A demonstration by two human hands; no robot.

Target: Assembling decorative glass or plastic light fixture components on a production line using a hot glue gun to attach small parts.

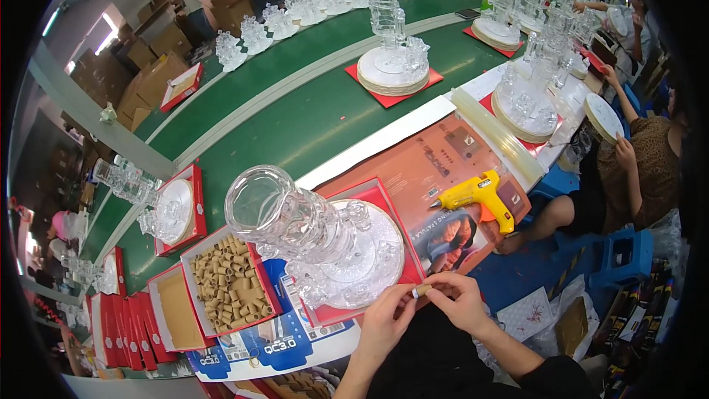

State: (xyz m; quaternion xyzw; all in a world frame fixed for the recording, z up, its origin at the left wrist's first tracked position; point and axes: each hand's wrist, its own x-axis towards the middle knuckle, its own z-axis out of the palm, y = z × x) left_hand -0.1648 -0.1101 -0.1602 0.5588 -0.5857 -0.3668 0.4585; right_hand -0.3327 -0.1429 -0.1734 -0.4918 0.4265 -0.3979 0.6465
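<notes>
Both hands meet at a small tan tube (422,290) with a pale end.
Left hand (385,313): thumb and fingertips together, pinched at the pale end. Right hand (456,303): fingers clamped on the tan part. Tube sits just beside the near-right corner of a red tray (410,269); yellow glue gun (480,199) lies beyond, rightward; tan tubes (227,281) fill a box (268,281) at left.

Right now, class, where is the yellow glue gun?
In the head view, the yellow glue gun lies right of centre on the reddish-brown printed sheet, to the right of the red tray and above the right hand.
</notes>
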